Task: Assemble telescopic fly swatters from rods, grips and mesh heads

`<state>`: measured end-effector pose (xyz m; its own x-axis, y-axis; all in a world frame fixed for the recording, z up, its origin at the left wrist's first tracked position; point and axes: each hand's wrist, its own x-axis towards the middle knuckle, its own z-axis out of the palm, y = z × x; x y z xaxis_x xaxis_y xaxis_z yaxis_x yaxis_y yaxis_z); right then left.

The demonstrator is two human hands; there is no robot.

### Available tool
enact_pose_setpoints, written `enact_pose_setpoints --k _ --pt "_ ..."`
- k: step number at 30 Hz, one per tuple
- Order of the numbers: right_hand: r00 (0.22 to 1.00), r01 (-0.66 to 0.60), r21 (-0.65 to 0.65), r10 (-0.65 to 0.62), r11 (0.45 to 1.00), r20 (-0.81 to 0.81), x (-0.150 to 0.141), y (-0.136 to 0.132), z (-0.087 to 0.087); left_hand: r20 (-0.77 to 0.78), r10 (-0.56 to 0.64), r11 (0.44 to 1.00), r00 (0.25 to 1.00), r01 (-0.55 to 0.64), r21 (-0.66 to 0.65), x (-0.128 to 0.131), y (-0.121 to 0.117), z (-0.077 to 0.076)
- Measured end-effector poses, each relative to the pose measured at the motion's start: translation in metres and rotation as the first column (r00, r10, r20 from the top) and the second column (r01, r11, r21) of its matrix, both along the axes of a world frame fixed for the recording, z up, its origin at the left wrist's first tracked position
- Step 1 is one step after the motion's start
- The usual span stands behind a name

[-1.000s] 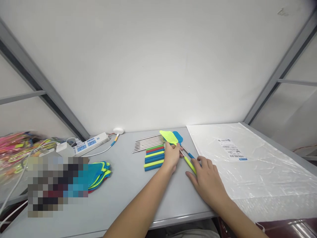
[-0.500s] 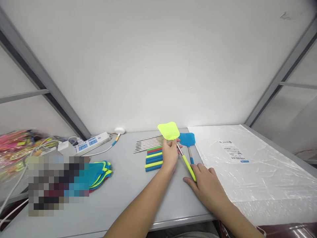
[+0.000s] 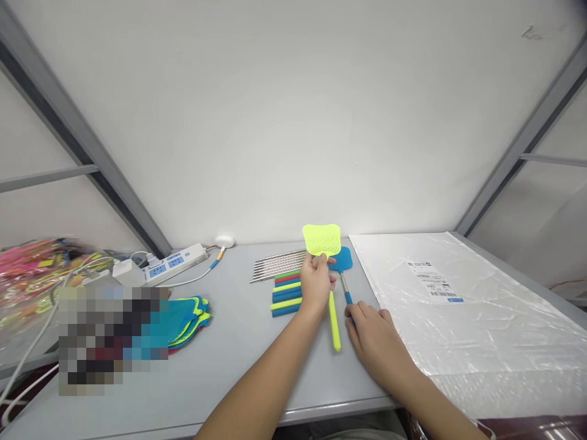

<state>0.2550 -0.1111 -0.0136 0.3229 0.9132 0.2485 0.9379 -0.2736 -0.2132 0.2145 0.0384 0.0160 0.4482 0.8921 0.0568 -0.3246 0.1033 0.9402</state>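
Observation:
My left hand [image 3: 317, 284] is closed around the neck of a yellow-green fly swatter [image 3: 322, 239]. Its perforated head points up and its yellow grip [image 3: 335, 327] hangs toward me, above the table. My right hand [image 3: 378, 342] rests low on the table, its thumb and fingers closed over the grip of a blue fly swatter [image 3: 342, 259]; the lower end of that grip is hidden under the hand. Left of my left hand lie several coloured handle tubes [image 3: 285, 300], partly covered by it. Behind those is a row of thin metal rods [image 3: 275, 267].
Loose swatter heads [image 3: 190, 318] in blue and yellow are stacked at the left, partly behind a blurred patch. A power strip [image 3: 177, 263] with white cables stands farther back. Bagged colourful items [image 3: 36, 269] are at far left. A white plastic mailer [image 3: 458, 330] covers the table's right side.
The yellow swatter's grip has swung left, away from my right hand, and its head now faces me more squarely. My right thumb has drawn in and the blue swatter has shifted slightly left.

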Motion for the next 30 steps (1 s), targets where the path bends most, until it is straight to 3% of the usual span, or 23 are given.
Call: enact_pose_setpoints --k 9,12,14,17,19,22,24,26,30 --pt "0.997 0.024 0.001 -0.024 1.000 0.075 0.001 0.000 0.001 0.043 -0.042 0.998 0.998 0.044 -0.042 0.002 -0.009 0.000" --pt "0.992 -0.001 0.103 0.014 0.995 -0.124 -0.002 -0.007 0.010 0.072 -0.057 0.996 0.996 0.061 -0.060 0.003 -0.013 0.001" --pt "0.924 0.008 0.144 0.048 0.990 -0.381 -0.007 -0.012 0.018 0.089 -0.036 0.996 0.995 0.043 -0.077 0.005 -0.017 0.002" --pt "0.743 0.029 0.100 0.045 0.995 -0.668 -0.012 -0.013 0.025 0.094 0.023 0.995 0.995 -0.013 -0.101 0.009 -0.023 0.002" --pt "0.665 0.023 0.083 0.047 0.996 -0.745 -0.013 -0.012 0.025 0.082 0.040 0.995 0.996 -0.032 -0.096 0.013 -0.028 0.000" --pt "0.611 0.033 0.086 0.048 0.996 -0.790 -0.010 -0.011 0.023 0.017 0.000 1.000 1.000 0.001 -0.025 0.017 -0.033 -0.001" --pt "0.625 0.065 0.082 0.023 0.995 -0.780 -0.004 -0.012 0.024 -0.071 -0.060 0.996 0.996 0.065 0.068 0.017 -0.036 -0.001" --pt "0.688 0.135 0.082 -0.034 0.987 -0.725 0.005 -0.015 0.027 -0.196 -0.106 0.972 0.975 0.143 0.187 0.014 -0.036 -0.001" --pt "0.802 0.240 0.026 -0.183 0.970 -0.568 0.026 -0.017 0.036 -0.500 -0.051 0.865 0.865 0.289 0.411 -0.002 -0.031 -0.001"
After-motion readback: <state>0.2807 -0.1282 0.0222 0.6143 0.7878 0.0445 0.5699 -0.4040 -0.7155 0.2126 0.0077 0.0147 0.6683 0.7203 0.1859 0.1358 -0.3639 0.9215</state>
